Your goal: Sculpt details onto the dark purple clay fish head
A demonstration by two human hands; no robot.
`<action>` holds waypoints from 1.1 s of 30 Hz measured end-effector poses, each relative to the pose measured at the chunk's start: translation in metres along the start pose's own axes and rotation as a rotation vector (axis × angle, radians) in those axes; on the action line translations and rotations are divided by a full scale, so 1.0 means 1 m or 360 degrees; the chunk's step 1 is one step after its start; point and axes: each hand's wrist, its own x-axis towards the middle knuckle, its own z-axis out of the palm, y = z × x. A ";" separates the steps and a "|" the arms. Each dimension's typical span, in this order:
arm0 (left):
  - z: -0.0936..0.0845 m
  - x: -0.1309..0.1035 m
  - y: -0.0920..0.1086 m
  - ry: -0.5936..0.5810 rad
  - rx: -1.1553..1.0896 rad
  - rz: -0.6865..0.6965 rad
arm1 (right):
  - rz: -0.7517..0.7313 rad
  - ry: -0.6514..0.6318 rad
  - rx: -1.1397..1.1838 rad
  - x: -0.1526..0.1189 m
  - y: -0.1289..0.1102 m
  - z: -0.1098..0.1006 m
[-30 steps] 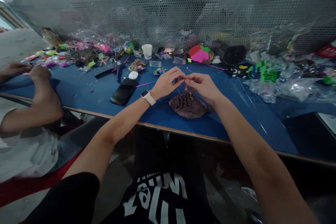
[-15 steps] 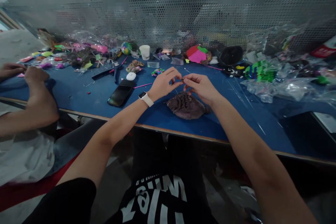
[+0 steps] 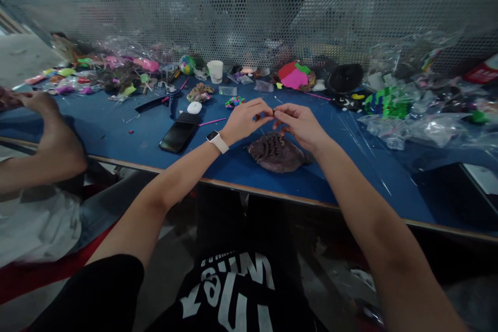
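Over the table, my left hand, with a white watch on its wrist, has thumb and fingertips pinched together. My right hand meets it fingertip to fingertip, also in a pinch. Between the two pinches shows a tiny dark bit that looks like brown clay; the fingers mostly cover it. Just below the hands a brown clay fish lies on the blue table, with rows of raised scales on its body. Its tail end is near my right wrist.
A black phone, white earbud case and pink stick lie left of my hands. Scissors, a paper cup, coloured clay pieces and plastic bags line the back. Another person's arm rests at left.
The view has shifted slightly. My hands stay pinched together above the fish, with only slight finger movement. At left, the other person's hands have shifted a little.
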 end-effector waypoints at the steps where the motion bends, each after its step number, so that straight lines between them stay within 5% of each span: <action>1: 0.000 0.000 0.000 -0.0010 0.0008 0.0001 | -0.0002 0.0006 -0.0001 0.000 0.000 0.001; 6: -0.002 0.000 0.004 -0.0088 0.0031 -0.0082 | -0.0096 0.0025 -0.0153 -0.002 -0.002 -0.001; 11: -0.008 0.003 0.011 -0.0125 0.0073 -0.0154 | -0.0307 -0.0025 -0.0695 -0.008 -0.017 -0.017; 17: -0.010 0.004 0.010 -0.0226 0.0086 -0.0234 | -0.0410 0.0046 -0.1156 -0.042 -0.032 -0.019; 24: -0.008 0.004 0.008 -0.0314 0.0012 -0.0274 | -0.0417 0.0261 -0.1315 -0.087 -0.008 -0.014; 33: -0.009 0.004 0.008 -0.0351 -0.0015 -0.0281 | -0.0402 0.0290 -0.1323 -0.087 0.005 -0.008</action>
